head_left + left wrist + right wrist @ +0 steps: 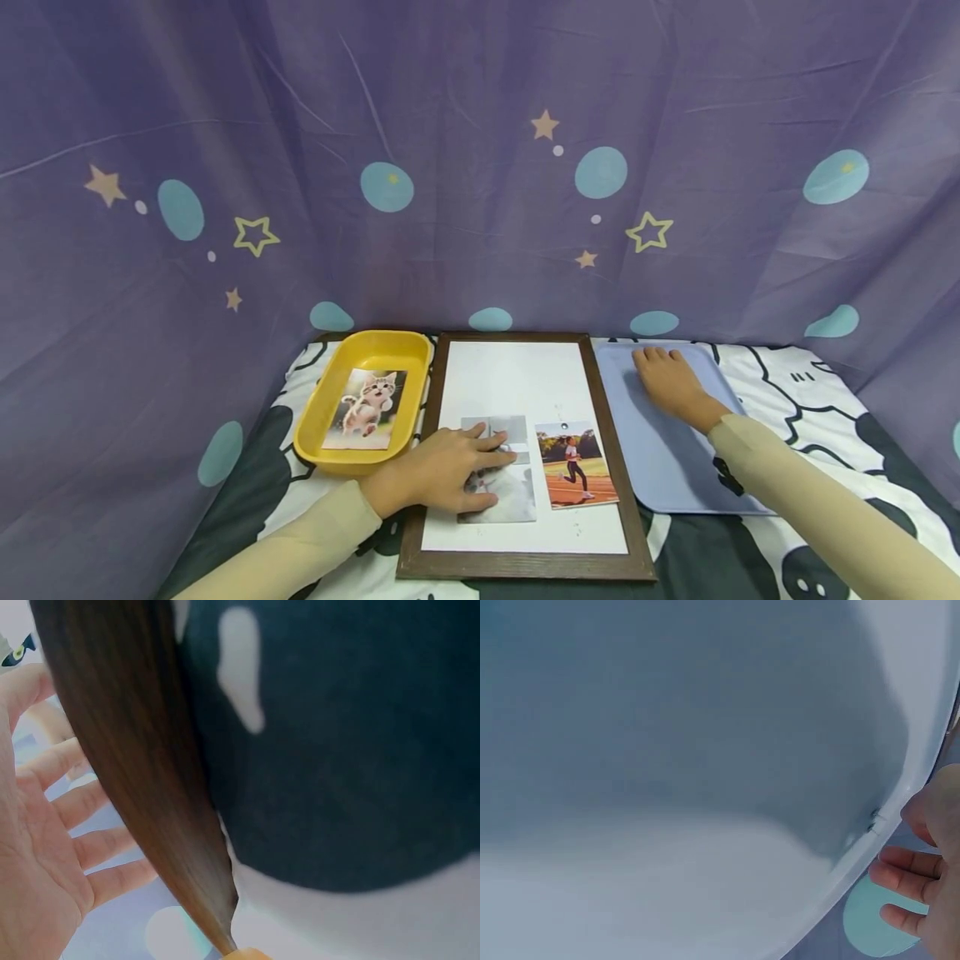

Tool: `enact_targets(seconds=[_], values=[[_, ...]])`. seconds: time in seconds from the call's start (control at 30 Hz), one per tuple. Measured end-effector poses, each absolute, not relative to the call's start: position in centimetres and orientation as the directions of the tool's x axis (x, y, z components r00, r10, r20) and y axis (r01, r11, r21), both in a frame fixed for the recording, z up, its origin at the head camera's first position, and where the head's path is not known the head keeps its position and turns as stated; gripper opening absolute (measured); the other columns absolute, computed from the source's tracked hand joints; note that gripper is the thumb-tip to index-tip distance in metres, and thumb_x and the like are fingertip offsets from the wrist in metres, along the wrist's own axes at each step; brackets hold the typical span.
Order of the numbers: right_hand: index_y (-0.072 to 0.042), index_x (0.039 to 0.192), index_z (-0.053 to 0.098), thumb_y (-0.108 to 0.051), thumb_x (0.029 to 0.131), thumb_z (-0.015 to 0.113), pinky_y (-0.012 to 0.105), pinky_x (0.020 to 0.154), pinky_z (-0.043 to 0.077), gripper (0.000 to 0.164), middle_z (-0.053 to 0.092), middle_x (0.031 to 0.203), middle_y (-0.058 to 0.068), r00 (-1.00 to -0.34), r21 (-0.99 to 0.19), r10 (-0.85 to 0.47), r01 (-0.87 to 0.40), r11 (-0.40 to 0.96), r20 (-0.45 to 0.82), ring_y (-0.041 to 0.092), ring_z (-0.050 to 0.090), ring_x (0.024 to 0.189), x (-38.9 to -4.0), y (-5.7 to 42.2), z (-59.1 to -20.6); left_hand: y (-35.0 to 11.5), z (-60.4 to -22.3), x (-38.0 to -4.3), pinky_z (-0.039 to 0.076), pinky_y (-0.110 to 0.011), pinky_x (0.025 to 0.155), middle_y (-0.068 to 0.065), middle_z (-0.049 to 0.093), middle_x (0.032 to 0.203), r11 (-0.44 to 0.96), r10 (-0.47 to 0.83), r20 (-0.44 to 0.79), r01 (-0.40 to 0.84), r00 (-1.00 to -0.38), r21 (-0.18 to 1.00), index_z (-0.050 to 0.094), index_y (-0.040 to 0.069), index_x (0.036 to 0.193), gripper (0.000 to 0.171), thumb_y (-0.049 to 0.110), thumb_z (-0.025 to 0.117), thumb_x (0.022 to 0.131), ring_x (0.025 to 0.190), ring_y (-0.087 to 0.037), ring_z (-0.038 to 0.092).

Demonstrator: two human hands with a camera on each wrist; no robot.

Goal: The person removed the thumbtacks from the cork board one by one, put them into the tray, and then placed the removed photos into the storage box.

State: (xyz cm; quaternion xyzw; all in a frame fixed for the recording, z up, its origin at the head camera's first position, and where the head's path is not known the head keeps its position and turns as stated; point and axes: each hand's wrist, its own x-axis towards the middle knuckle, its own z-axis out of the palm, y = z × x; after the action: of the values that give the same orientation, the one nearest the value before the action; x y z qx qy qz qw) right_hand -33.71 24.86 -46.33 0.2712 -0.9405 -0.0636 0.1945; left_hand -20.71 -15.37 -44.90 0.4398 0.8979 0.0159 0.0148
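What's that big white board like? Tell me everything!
The white board is a rectangle with a dark brown frame that looks wooden. It lies on patterned cloth, between the yellow tray and the blue tray. A pale picture and a runner picture lie on it; the left hand spreads over the pale one.

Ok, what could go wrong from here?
The grey-and-white photo print under the left hand shows no fastener along its top edge, so it might slide if released.

The tiny metallic-looking pieces inside the pale-blue rectangular tray, near the right hand, could be fumbled.

The colourful runner photo seems held by one round fastener; it might swivel.
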Motion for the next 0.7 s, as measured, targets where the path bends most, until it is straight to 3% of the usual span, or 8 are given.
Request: enact_targets(seconds=[0.3, 0.7], values=[[0.002, 0.102, 0.054, -0.006, 0.092, 0.068, 0.051, 0.072, 0.049, 0.018, 0.055, 0.088, 0.016, -0.739, 0.209, -0.564, -0.525, 0.825, 0.368, 0.037, 0.059, 0.083, -33.8, 22.8, -44.6, -15.4, -45.1, -20.8, 0.055, -0.051, 0.1, -0.003, 0.048, 0.156, 0.611, 0.792, -0.011, 0.791, -0.611, 0.041, 0.049, 0.033, 0.152, 0.063, 0.062, 0.055, 0.096, 0.136, -0.041, 0.053], [-0.002, 0.102, 0.06, -0.001, 0.088, 0.07, 0.042, 0.062, 0.049, 0.018, 0.062, 0.087, 0.012, -0.667, 0.057, -0.583, -0.635, 0.771, 0.463, 0.029, 0.061, 0.076, -32.7, 18.0, -41.8, -15.4, -45.1, -20.8, 0.055, -0.051, 0.1, -0.004, 0.049, 0.155, 0.61, 0.792, -0.001, 0.791, -0.611, 0.046, 0.05, 0.033, 0.152, 0.063, 0.061, 0.056, 0.096, 0.136, -0.042, 0.053]])
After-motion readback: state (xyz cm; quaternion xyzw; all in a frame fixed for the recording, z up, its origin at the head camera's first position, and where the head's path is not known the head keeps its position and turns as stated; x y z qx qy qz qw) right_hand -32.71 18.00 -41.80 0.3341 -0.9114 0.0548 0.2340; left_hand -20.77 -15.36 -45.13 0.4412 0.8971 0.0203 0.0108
